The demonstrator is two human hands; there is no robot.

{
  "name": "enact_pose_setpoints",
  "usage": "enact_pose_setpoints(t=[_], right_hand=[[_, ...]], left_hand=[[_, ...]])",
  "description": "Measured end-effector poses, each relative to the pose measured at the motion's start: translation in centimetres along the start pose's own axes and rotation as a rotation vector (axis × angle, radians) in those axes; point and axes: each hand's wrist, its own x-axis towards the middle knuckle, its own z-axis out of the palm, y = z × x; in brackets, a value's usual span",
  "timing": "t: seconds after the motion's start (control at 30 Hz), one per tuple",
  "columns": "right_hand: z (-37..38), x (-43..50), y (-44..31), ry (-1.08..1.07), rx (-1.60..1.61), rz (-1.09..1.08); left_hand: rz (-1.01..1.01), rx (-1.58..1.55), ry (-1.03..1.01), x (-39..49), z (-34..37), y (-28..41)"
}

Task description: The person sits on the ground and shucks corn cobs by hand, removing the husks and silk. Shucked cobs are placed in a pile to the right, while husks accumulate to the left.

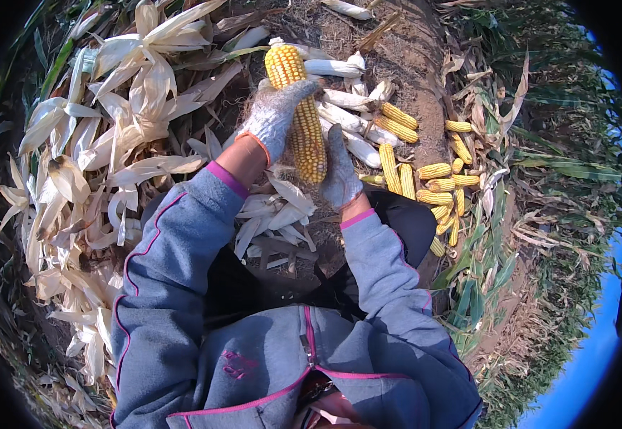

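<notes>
My left hand (277, 115), in a whitish knitted glove with an orange cuff, grips a husked yellow ear of corn (306, 131) around its upper part. The ear stands roughly upright in the picture, its kernels bare. Close by its lower end on the right is my right hand (338, 169), in a dirty grey glove, fingers extended; whether it touches the ear is hard to tell. Beyond the hands lie several ears in pale husks (337, 115). Several bare yellow ears (439, 185) are heaped on the soil to the right.
A large pile of dry husks (123, 118) spreads along the left side. More loose husks (278, 214) lie between my knees. Dry leaves and green corn stalks (563, 166) border the bare soil (413, 48) on the right.
</notes>
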Motion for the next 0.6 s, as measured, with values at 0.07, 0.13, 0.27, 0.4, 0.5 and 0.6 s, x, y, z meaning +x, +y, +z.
enact_pose_setpoints(t=[0.07, 0.13, 0.27, 0.4, 0.5, 0.6], right_hand=[[0.9, -1.8, 0.2, 0.125, -0.063, -0.01], [1.1, -2.7, 0.6, 0.317, -0.109, -0.073], [-0.9, -3.8, 0.9, 0.325, 0.059, -0.147], [-4.0, -6.9, -3.4, 0.483, 0.082, -0.344], [-4.7, -10.0, -8.8, 0.454, 0.239, -0.709], [-5.1, -11.4, -13.0, 0.379, 0.311, -0.835]], left_hand=[[-0.087, -0.031, -0.056, 0.3, -0.1, -1.2], [-0.139, -0.068, -0.14, 0.3, 0.0, -2.1], [-0.074, 0.043, -0.07, 0.8, 0.1, -2.4], [-0.093, 0.015, -0.066, 1.6, -0.7, -2.1], [-0.119, 0.0, -0.125, 1.4, -1.5, -2.2], [-0.022, 0.013, -0.149, 1.5, -2.0, -1.9]])
